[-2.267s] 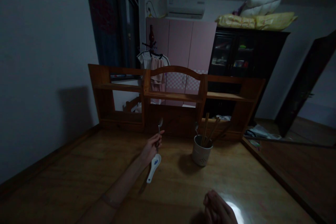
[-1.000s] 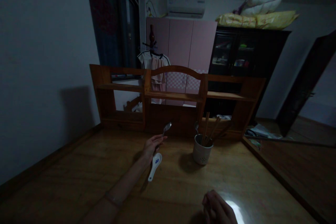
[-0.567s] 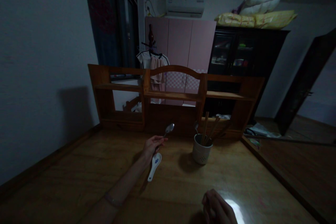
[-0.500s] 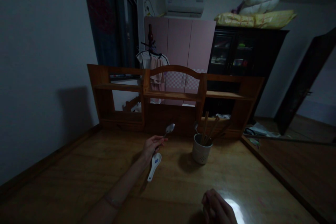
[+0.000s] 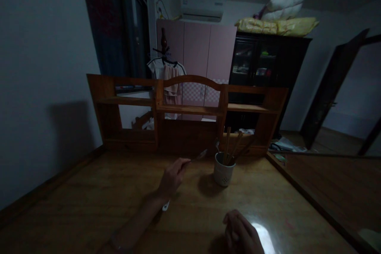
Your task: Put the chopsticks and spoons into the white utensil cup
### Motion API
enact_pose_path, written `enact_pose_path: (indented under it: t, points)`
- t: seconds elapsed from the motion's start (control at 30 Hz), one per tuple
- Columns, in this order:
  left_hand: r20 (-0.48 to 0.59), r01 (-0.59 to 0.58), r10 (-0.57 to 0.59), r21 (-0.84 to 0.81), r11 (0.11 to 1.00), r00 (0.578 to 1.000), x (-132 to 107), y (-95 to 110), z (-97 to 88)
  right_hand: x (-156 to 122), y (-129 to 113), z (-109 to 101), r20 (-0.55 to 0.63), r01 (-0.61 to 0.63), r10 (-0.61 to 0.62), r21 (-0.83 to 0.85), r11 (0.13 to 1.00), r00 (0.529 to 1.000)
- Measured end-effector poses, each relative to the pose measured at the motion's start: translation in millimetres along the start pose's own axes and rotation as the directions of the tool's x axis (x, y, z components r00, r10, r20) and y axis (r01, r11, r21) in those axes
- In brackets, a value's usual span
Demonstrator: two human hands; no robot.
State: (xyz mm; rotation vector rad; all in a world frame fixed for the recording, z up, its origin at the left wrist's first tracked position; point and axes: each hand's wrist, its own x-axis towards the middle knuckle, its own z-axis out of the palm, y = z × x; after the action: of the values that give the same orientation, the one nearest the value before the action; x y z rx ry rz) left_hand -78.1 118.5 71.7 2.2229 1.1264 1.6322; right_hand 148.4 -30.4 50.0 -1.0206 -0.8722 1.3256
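My left hand [image 5: 172, 176] is stretched out over the wooden table [image 5: 89, 198] and pinches a metal spoon [image 5: 199, 156], whose bowl points right toward a white utensil cup [image 5: 222, 170]. The cup holds wooden chopsticks [image 5: 230, 147] and stands near the back of the table. A white ceramic spoon [image 5: 165, 206] lies on the table under my left hand, mostly hidden by it. My right hand [image 5: 242, 234] rests near the front edge with its fingers curled in; nothing shows in it.
A wooden shelf unit [image 5: 187, 107] stands along the table's back edge. A raised rim runs along the table's left and right sides. Behind are a pink wardrobe [image 5: 205, 51], a dark cabinet [image 5: 264, 67] and an open door [image 5: 330, 87] at right.
My left hand has tilted the metal spoon from upright to nearly level and moved it right, toward the cup. The hand now covers most of the ceramic spoon. The camera shifted slightly.
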Motion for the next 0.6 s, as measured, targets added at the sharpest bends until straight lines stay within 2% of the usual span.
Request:
enact_pose_path:
  t: [0.1, 0.17, 0.27, 0.37, 0.5, 0.6]
  points:
    - [0.006, -0.261, 0.263, 0.144, 0.955, 0.965, -4, 12, -4.0, 3, -19, 13, 0.017, 0.086, -0.085, -0.053, 0.995, 0.996]
    - [0.108, -0.344, 0.329, 0.189, 0.920, 0.938, -4, 20, -6.3, 7, -36, 24, 0.076, 0.181, -0.173, -0.113, 0.977, 0.982]
    - [0.302, -0.416, 0.352, 0.185, 0.890, 0.886, -2, 29, -8.7, 20, -60, 39, 0.172, 0.324, -0.293, -0.191, 0.927, 0.941]
    - [0.373, -0.436, 0.348, 0.183, 0.881, 0.860, 0, 33, -8.8, 37, -72, 44, 0.190, 0.398, -0.358, -0.262, 0.879, 0.914]
    - [0.377, -0.352, 0.304, 0.065, 0.934, 0.875, 0, 37, -6.9, 55, -75, 41, 0.200, 0.407, -0.356, -0.366, 0.837, 0.913]
    - [0.364, -0.292, 0.272, -0.001, 0.957, 0.891, 1, 38, -8.2, 57, -84, 37, 0.203, 0.416, -0.363, -0.418, 0.808, 0.909]
